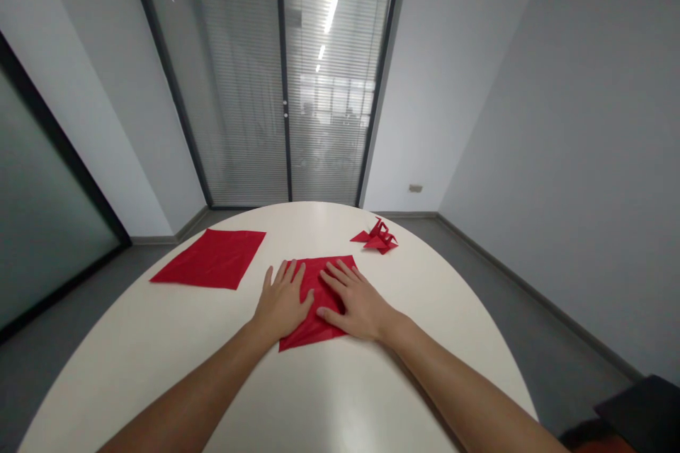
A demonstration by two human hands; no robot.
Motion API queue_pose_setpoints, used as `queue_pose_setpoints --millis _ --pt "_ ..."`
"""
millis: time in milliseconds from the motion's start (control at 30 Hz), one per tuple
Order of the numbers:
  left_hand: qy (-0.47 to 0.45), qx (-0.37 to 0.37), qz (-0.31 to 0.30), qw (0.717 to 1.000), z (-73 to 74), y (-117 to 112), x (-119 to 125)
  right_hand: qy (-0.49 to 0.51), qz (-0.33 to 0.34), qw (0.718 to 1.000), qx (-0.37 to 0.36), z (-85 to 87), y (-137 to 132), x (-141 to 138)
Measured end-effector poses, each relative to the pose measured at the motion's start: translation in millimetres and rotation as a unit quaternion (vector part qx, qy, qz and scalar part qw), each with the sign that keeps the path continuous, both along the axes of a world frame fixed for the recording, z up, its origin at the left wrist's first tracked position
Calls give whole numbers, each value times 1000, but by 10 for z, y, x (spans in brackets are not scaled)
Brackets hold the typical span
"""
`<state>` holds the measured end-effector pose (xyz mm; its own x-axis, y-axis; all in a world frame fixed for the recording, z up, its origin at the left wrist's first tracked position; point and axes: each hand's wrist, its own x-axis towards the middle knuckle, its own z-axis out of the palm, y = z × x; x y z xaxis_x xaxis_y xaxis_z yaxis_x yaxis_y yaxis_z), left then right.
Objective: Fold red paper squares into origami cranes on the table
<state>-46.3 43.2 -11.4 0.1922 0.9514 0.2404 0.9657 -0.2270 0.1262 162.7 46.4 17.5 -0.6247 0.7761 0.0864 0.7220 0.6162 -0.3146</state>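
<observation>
A square sheet of red paper [317,329] lies on the table directly in front of me, with faint creases on it. My left hand [281,303] rests on its left edge, fingers spread and pointing away from me. Across the right side of the same sheet lies my right hand [355,301], also flat with its fingers apart. Both hands press on the paper, and neither grips it. Parts of the sheet are hidden under the palms and fingers.
The round white table [313,396] carries a second red paper sheet [212,259] at the left. Folded red paper cranes [378,237] sit at the back right, overlapping one another. Beyond the table stand glass panels with blinds [239,85]. A dark object [642,410] is at the lower right.
</observation>
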Motion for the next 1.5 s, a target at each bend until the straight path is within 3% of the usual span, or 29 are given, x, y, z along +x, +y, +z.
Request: queue_pose_setpoints --millis 133,233,333,567,733,1167,1367,1500 --pt "-38 39 -41 998 30 21 -18 -18 -10 998 -56 -64 -8 -36" --pt "-47 -5 -101 994 -1 15 -34 -19 -28 998 -58 -106 46 -33" --pt "-24 -52 -123 991 -42 -3 -51 -25 -34 997 -60 -110 78 -22" --pt "-8 -55 -141 988 -48 -32 -99 -41 -41 996 -63 -104 96 43" --pt "-26 -78 -211 974 1 -61 -156 -38 -36 997 -56 -133 119 93" --pt "-9 -95 -191 977 65 -93 -156 -63 15 994 -92 -22 196 313" --pt "-25 -79 -193 978 96 -74 -159 -21 21 999 -16 22 201 315" --pt "-61 -31 -195 978 98 -20 -153 14 48 998 43 20 266 331"
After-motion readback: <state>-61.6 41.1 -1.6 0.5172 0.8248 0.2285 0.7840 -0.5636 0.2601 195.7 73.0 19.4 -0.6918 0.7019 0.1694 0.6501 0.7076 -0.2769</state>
